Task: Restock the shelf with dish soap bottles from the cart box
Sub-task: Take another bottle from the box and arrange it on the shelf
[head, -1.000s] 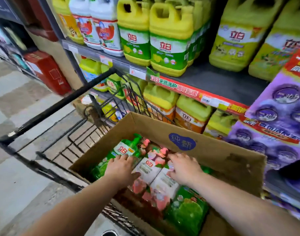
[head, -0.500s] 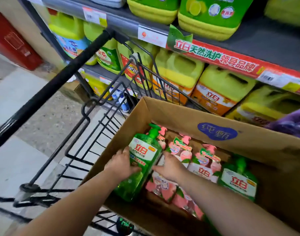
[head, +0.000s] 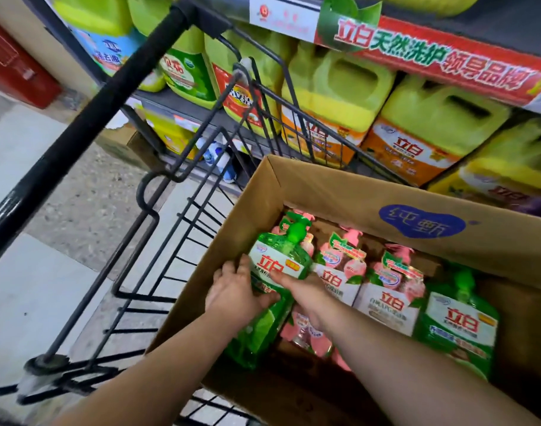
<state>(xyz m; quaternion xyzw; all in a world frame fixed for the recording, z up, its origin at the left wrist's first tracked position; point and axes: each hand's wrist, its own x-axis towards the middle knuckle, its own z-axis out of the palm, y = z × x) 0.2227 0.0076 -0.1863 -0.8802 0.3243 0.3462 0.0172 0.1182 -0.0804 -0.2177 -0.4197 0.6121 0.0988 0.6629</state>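
An open cardboard box (head: 340,192) sits in the cart and holds dish soap pump bottles lying on their backs. At its left end is a green bottle (head: 281,256) with a white and red label, its pump pointing toward the shelf. My left hand (head: 235,292) grips its left side, thumb across the front. My right hand (head: 307,295) holds its right side, with one digit lying over the label. Pink bottles (head: 389,293) fill the middle of the box. A second green bottle (head: 460,324) lies at the right.
The black wire cart (head: 171,207) and its thick handle bar (head: 88,124) stand to the left of the box. Close behind it, shelves (head: 447,53) carry large yellow jugs (head: 429,127). A red cabinet (head: 14,69) stands at far left on the tiled floor.
My right hand has shifted left from the pink bottles onto the green bottle. The green bottle's top has risen a little. The view has dropped closer to the box.
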